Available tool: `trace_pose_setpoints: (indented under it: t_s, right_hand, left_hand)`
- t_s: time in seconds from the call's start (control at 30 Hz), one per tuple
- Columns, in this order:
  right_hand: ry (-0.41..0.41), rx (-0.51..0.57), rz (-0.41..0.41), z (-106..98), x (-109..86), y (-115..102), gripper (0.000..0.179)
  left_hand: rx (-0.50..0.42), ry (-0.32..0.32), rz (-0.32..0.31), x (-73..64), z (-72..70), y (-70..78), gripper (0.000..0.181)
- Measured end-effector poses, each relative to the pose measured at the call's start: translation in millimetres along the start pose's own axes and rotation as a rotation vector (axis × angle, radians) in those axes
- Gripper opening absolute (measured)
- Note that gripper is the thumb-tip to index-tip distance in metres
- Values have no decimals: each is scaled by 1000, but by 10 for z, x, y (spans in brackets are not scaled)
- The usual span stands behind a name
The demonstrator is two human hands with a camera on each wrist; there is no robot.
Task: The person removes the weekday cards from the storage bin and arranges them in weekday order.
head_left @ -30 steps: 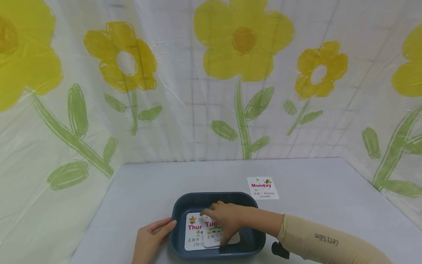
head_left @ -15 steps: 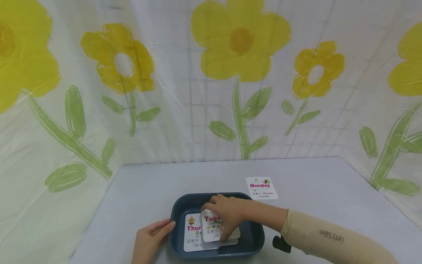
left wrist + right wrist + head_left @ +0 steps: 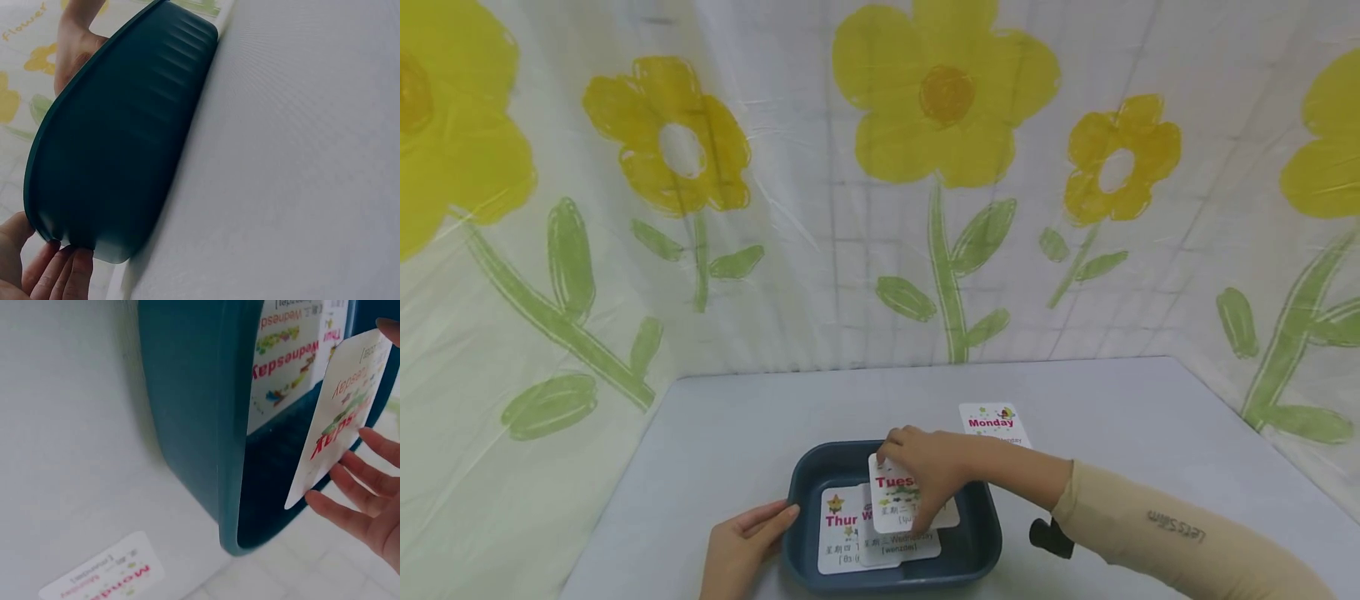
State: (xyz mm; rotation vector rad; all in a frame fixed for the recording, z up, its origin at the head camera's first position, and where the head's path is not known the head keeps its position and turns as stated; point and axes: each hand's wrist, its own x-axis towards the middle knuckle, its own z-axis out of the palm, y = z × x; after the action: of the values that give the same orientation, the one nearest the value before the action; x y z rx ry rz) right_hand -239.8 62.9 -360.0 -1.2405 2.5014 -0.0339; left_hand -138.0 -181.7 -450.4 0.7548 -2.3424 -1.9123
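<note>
Two bare hands work over a white-covered table (image 3: 737, 425). At the left, the left hand (image 3: 748, 537) pinches the end of a dark blue-green, round-cornered tray (image 3: 977, 533), thumb at the rim and fingers against the outer wall, presumably to keep it from sliding. Inside, on the floor, lies a white square Thursday card (image 3: 840, 533) with pink lettering and a star, its right part covered by a similar white Wednesday card (image 3: 898, 546); the overlap probably just lets both fit flat. Further right, a white, pink-lettered Tuesday card (image 3: 891, 504) hangs above the tray floor, clear of the Wednesday card. The right hand (image 3: 928, 467) grasps it by its edges between thumb and fingers, which I take as a way to keep a thin card unbent. Past the tray's far right corner, a white, pink-lettered Monday card (image 3: 988, 422) lies face up on the table, partly behind the forearm with its beige sleeve (image 3: 1180, 529). I count one tray and four cards: two lying inside, one held, one outside.
</note>
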Motion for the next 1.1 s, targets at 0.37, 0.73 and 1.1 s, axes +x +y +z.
trace_pose_setpoints:
  t_s: [0.37,0.73,1.1]
  right_hand:
    - [10,81,28,-170,-209,172,82]
    - [66,115,52,-239,-510,447,81]
    - [127,102,103,-125,-795,796,82]
  left_hand:
    - [24,-4,-2,44,8,-51,68]
    - [43,-8,4,41,19,-49,68]
    - [41,-11,-2,22,16,-31,72]
